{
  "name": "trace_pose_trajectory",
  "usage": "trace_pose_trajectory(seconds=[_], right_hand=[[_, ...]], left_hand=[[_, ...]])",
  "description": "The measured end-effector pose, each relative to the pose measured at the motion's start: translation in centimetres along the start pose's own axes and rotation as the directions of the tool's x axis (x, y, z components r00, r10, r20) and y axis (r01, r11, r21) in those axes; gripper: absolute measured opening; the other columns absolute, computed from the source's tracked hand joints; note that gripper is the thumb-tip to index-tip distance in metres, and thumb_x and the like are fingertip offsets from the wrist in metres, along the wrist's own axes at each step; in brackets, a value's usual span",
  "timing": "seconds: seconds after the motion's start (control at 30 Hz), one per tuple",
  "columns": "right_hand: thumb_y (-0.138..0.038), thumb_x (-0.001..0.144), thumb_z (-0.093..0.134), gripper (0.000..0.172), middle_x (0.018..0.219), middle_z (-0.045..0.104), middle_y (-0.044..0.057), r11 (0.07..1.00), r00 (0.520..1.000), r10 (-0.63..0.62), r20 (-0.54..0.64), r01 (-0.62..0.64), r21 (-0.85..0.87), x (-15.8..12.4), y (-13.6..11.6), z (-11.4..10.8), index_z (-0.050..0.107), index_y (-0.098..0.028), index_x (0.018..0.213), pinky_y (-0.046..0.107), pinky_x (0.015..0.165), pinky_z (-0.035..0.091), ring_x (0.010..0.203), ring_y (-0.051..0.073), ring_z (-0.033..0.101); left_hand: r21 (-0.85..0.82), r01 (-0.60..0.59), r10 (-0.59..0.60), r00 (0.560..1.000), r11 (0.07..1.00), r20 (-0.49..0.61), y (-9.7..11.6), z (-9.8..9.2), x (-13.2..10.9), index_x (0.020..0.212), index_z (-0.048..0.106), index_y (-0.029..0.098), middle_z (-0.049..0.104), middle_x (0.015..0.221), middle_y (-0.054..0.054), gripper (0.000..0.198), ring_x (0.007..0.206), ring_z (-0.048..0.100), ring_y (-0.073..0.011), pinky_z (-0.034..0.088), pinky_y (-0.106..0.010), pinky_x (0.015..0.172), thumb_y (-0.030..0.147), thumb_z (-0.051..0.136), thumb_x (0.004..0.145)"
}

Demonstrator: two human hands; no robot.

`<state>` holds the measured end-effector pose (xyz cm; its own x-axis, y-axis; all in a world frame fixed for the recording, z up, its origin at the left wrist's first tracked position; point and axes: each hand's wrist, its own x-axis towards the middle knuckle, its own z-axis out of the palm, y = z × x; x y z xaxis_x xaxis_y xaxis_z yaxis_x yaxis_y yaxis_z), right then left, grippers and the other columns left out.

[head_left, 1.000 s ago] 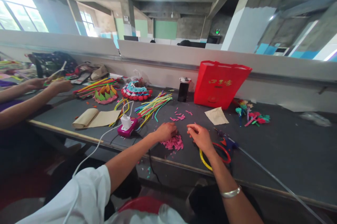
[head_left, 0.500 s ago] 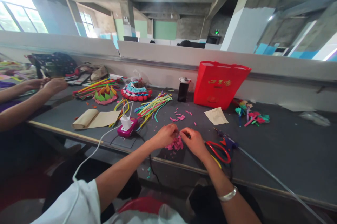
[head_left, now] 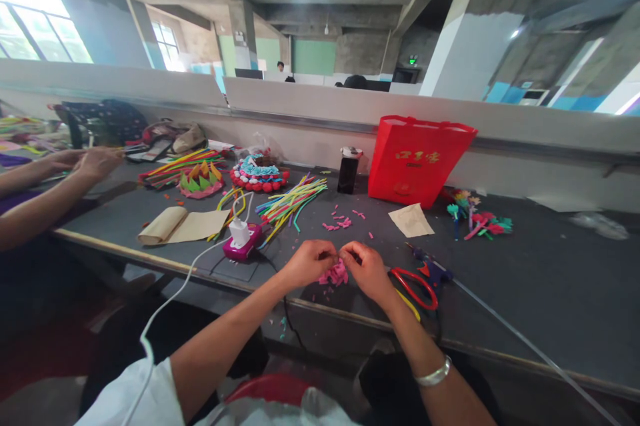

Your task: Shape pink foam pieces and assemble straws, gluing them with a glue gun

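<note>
Over a pile of small pink pieces (head_left: 336, 273) near the table's front edge, my left hand (head_left: 313, 259) and my right hand (head_left: 365, 265) meet with their fingertips pinched. Whatever lies between the fingertips is too small to make out. More pink cut pieces (head_left: 341, 221) are scattered just beyond my hands. Right of my right hand lie scissors with red handles (head_left: 415, 288), a yellow strip (head_left: 410, 306) beside them, and a dark blue glue gun (head_left: 436, 269) with a long clear glue stick in its back.
A purple power block (head_left: 243, 243) with a white plug sits at left, its cable trailing off the edge. Behind stand coloured pipe cleaners (head_left: 295, 203), a dark bottle (head_left: 347, 173) and a red bag (head_left: 420, 159). A co-worker's hands (head_left: 90, 163) are at far left.
My left hand has shifted slightly, its fingers now more bent and closer to my right fingertips. The co-worker's hands at far left have moved a little left.
</note>
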<state>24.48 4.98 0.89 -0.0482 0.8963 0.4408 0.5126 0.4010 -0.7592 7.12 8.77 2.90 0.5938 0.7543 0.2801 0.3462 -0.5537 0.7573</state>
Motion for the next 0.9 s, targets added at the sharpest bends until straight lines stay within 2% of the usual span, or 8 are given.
trace_pose_trajectory(seconds=[0.1,0.2,0.33,0.5,0.63,0.8,0.9], right_hand=[[-0.034,0.085,0.054,0.020,0.069,0.062,0.000,0.999,0.996,0.041,-0.080,-0.039,0.028,0.3,0.4,-1.2,0.063,-0.018,0.077,0.024,0.062,0.040,0.063,0.014,0.054],[-0.040,0.087,0.052,0.025,0.061,0.056,-0.002,0.990,0.980,0.121,-0.155,-0.107,0.095,0.6,1.2,-2.9,0.063,-0.018,0.082,0.023,0.052,0.040,0.053,0.013,0.049],[-0.045,0.085,0.054,0.030,0.058,0.053,-0.003,0.968,0.978,0.176,-0.113,-0.151,0.201,0.6,1.2,-3.2,0.063,-0.017,0.081,0.021,0.044,0.039,0.048,0.011,0.048],[-0.045,0.085,0.055,0.029,0.058,0.052,-0.003,0.956,0.985,0.159,-0.062,-0.138,0.257,0.1,0.3,-1.1,0.063,-0.018,0.081,0.021,0.045,0.041,0.049,0.011,0.047],[-0.044,0.087,0.054,0.028,0.060,0.053,-0.003,0.959,0.989,0.144,-0.038,-0.130,0.250,-0.2,0.2,-0.6,0.062,-0.018,0.082,0.021,0.047,0.041,0.050,0.011,0.047],[-0.041,0.087,0.054,0.025,0.061,0.054,-0.003,0.973,0.993,0.116,0.004,-0.115,0.202,-0.3,0.0,-0.7,0.061,-0.019,0.080,0.021,0.050,0.040,0.051,0.011,0.048],[-0.038,0.087,0.054,0.022,0.062,0.056,-0.003,0.983,0.995,0.100,0.031,-0.104,0.155,-0.3,-0.3,-0.7,0.061,-0.018,0.079,0.021,0.052,0.039,0.053,0.011,0.048]], left_hand=[[-0.019,0.020,-0.021,0.999,1.000,-0.026,-0.3,-0.9,-0.7,0.065,0.063,0.015,0.055,0.060,0.003,0.013,0.059,0.049,-0.0099,0.037,-0.020,0.058,0.016,0.053,0.073],[-0.045,0.076,-0.079,0.995,0.996,-0.066,-1.1,-2.1,-1.3,0.067,0.064,0.014,0.057,0.060,0.002,0.014,0.057,0.050,-0.0108,0.037,-0.020,0.055,0.020,0.054,0.074],[-0.102,0.134,-0.146,0.982,0.986,-0.123,-1.5,-2.6,-1.4,0.070,0.062,0.014,0.057,0.059,0.002,0.020,0.053,0.049,-0.0107,0.037,-0.021,0.051,0.031,0.054,0.078],[-0.167,0.115,-0.141,0.977,0.979,-0.159,0.0,-1.2,-0.8,0.079,0.065,0.015,0.062,0.069,0.000,0.021,0.060,0.052,-0.0113,0.041,-0.021,0.057,0.035,0.059,0.078],[-0.228,0.080,-0.117,0.982,0.970,-0.150,1.2,0.2,-0.3,0.083,0.067,0.015,0.065,0.072,-0.001,0.021,0.063,0.054,-0.0117,0.042,-0.022,0.060,0.034,0.060,0.078],[-0.204,0.042,-0.088,0.971,0.978,-0.223,1.7,1.4,0.0,0.071,0.063,0.016,0.058,0.064,0.002,0.015,0.062,0.052,-0.0110,0.039,-0.021,0.058,0.027,0.057,0.078],[-0.197,0.046,-0.089,0.973,0.979,-0.214,1.5,1.4,-0.5,0.069,0.061,0.016,0.056,0.063,0.002,0.014,0.061,0.051,-0.0107,0.038,-0.020,0.056,0.025,0.056,0.078]])
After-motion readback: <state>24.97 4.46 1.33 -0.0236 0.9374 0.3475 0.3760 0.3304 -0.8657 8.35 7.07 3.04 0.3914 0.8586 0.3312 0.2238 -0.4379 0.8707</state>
